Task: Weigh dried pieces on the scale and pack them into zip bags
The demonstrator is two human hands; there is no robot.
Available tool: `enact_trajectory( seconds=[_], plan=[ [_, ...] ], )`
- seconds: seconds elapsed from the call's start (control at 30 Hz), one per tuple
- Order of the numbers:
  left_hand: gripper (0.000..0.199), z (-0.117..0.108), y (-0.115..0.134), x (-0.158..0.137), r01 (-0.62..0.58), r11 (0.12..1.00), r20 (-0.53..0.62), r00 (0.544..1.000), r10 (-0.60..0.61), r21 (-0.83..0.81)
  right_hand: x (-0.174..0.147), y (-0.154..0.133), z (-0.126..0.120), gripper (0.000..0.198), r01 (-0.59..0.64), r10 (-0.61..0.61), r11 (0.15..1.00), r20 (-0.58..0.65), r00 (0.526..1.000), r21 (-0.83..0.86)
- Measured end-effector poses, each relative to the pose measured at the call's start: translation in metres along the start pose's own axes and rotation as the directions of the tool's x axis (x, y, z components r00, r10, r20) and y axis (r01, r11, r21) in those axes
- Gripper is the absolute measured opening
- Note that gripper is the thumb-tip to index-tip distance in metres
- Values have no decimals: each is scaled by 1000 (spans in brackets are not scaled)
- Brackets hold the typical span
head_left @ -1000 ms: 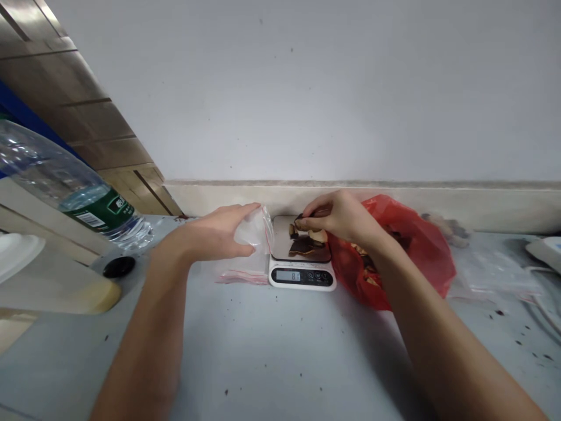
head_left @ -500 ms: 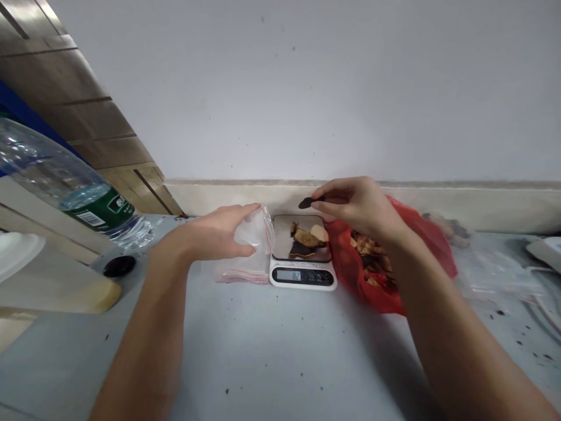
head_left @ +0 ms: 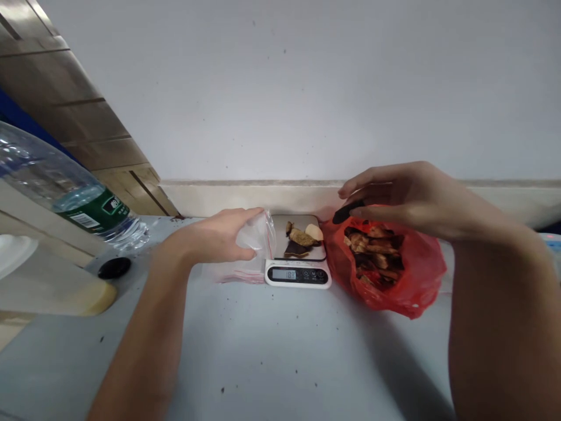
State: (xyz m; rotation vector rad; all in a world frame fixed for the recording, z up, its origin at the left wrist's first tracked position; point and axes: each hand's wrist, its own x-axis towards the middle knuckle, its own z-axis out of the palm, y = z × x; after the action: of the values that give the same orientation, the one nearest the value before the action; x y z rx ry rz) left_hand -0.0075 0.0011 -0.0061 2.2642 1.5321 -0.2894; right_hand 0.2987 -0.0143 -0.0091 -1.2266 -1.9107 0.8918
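Observation:
My left hand [head_left: 223, 237] keeps hold of a clear zip bag [head_left: 256, 238], fingers and thumb spread apart at its mouth. Beside that bag stands a small white digital scale [head_left: 298, 285]. Several dried slices [head_left: 302, 237], brown, dark and one pale, lie on its plate; the lit display shows digits too blurred to read surely. My right hand [head_left: 394, 196] pinches a dark dried slice [head_left: 346, 212] over the left rim of a red plastic bag [head_left: 423, 269]. Inside the red bag is a heap of brown dried pieces [head_left: 377, 248].
At the left a large water bottle [head_left: 99, 207] with a green label leans near a translucent container [head_left: 56, 286]. A black round cap [head_left: 114, 268] lies on the grey table [head_left: 263, 351]. The white wall [head_left: 298, 105] rises right behind the scale.
My right hand has moved right, from above the scale to above the red bag, still with a dark slice. The scale's digits have changed. My left hand stays at the zip bag.

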Motion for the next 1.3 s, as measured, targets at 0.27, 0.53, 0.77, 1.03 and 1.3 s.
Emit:
enact_trajectory(
  seconds=[0.27, 0.53, 0.77, 1.03, 1.3],
  plan=[
    [91, 2, 3, 3, -43, 999, 5, 999, 43, -11, -1, 6, -7, 11, -15, 17, 994, 11, 1000, -106],
    [93, 2, 4, 1, -33, 999, 1, 999, 33, -23, 0, -12, 2, 9, -230, 224, 844, -71, 972, -485],
    [96, 2, 4, 2, -50, 999, 17, 999, 50, -19, 27, -25, 74, 32, -268, 366, 796, 79, 927, -542],
    [91, 5, -1, 5, -69, 995, -13, 998, 68, -78, 35, -11, 94, 29, -235, 426, 708, 138, 894, -666],
    [94, 12, -2, 14, -105, 993, 46, 993, 108, -51, 37, -4, 83, 16, -249, 424, 752, 158, 891, -611]
  ],
)
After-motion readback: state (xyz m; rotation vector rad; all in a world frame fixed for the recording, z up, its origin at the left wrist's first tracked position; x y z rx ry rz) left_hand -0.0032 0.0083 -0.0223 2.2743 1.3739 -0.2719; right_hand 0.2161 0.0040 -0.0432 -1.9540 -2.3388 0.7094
